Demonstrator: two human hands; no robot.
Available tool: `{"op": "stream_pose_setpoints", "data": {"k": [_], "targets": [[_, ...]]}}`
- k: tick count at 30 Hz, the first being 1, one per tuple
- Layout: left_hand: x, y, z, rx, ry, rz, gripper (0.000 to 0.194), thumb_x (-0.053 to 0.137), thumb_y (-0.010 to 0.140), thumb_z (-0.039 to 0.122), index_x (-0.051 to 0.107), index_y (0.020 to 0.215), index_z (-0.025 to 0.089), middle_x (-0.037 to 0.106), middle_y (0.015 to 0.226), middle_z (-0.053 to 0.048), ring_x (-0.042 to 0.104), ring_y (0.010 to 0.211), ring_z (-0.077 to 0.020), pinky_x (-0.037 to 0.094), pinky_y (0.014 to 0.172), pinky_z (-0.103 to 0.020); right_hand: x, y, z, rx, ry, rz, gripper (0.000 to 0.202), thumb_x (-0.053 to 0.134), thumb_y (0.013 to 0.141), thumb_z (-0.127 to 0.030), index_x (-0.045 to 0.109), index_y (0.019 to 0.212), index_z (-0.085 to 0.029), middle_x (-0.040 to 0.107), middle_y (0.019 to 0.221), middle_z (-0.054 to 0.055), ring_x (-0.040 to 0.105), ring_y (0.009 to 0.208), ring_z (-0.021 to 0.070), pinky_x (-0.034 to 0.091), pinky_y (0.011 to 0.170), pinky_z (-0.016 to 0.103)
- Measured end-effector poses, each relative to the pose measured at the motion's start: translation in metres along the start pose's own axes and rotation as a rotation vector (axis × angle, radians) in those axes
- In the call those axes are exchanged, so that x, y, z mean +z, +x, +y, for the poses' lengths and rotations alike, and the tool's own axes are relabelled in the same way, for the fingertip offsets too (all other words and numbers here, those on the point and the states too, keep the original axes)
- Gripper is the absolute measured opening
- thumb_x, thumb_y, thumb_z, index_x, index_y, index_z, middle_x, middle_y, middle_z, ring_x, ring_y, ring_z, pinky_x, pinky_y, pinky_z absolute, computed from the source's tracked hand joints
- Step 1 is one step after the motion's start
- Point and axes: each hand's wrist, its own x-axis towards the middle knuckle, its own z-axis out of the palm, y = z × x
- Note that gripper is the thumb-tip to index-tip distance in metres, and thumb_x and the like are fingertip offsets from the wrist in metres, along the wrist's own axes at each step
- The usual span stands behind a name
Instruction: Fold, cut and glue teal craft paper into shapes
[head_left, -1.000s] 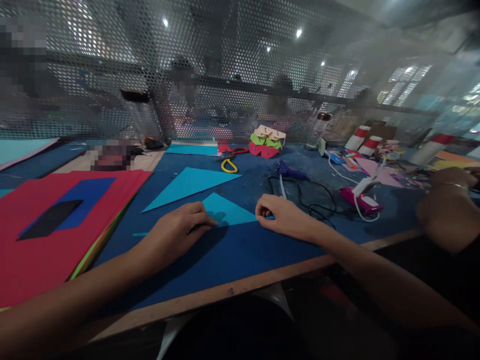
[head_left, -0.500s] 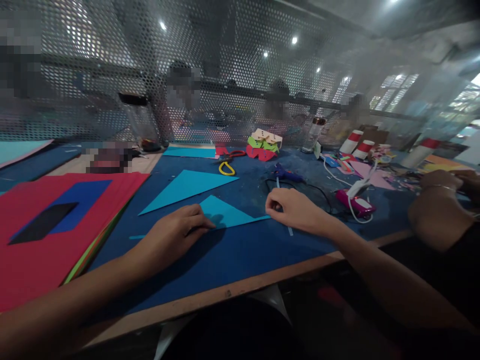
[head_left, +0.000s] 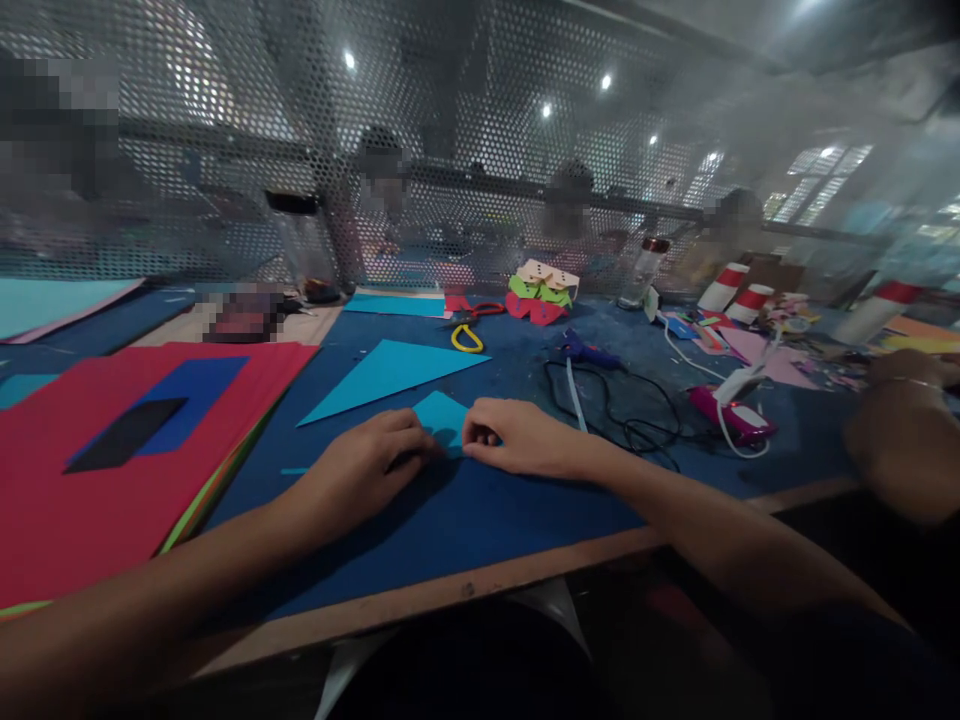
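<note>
Light blue paper [head_left: 442, 412] lies folded small on the dark blue table [head_left: 480, 520], just in front of me. My left hand [head_left: 367, 468] presses its near edge with fingers flat; my right hand [head_left: 510, 445] pinches its right side. A bigger triangle [head_left: 390, 372] lies beyond, scissors [head_left: 466, 325] farther back.

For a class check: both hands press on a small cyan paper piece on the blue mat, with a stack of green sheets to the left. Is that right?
Not quite. The head view shows the stack topped with red sheets, not green. Both the left hand and right hand do press on the cyan piece.
</note>
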Motion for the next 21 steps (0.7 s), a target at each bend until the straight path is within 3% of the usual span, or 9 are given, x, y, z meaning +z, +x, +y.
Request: {"op": "stream_pose_setpoints", "data": {"k": [5,11,21], "targets": [[0.0005,0.0014,0.0058,-0.040,-0.006,0.003,0.021,0.053,0.095,0.023,0.074,0.099,0.023,0.068,0.095,-0.003,0.065,0.092,-0.0191,0.047,0.078,-0.028,0.0035,-0.0009,0.0038,-0.014,0.003,0.017,0.003,0.065,0.092,-0.019,0.067,0.093,-0.018,0.067,0.093,0.003,0.058,0.080,0.0138,0.039,0.072,0.025],[0.0025,0.0033,0.0081,0.035,0.064,0.014,0.023,0.050,0.096,0.019,0.073,0.097,0.021,0.068,0.095,-0.004,0.064,0.090,-0.0193,0.048,0.078,-0.029,0.0062,-0.0001,0.0030,-0.098,-0.049,0.050,0.008,0.063,0.091,-0.014,0.068,0.096,-0.018,0.067,0.095,0.002,0.059,0.081,0.0139,0.039,0.075,0.026],[0.0026,0.0027,0.0076,0.038,0.106,-0.004,0.020,0.051,0.096,0.017,0.071,0.094,0.019,0.068,0.095,-0.005,0.065,0.090,-0.0202,0.048,0.080,-0.030,0.0082,0.0003,0.0031,-0.081,-0.037,0.063,0.006,0.063,0.090,-0.015,0.067,0.094,-0.019,0.066,0.093,0.001,0.057,0.079,0.0134,0.038,0.073,0.025]]}}
